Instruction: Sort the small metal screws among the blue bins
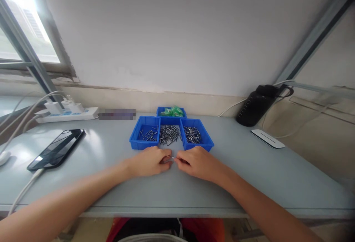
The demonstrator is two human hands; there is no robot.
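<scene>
My left hand (152, 161) and my right hand (195, 162) meet over the table in front of the bins, fingertips pinched on either side of a small metal piece (173, 157). Its shape is too small to tell. Just beyond my left hand stands a blue bin (143, 145) holding some metal pins. Behind my right hand another blue bin (198, 146) holds many metal pieces. Between these two lies a pile of metal pins (169, 135). At the back, a third blue bin (158, 112) contains green material (174, 111).
On the left are a phone (57, 149) with a cable and a white power strip (69, 114) with plugs. A black bottle (255, 105) and a flat white device (267, 139) are at the right. The wall (166, 42) rises behind the table (155, 194).
</scene>
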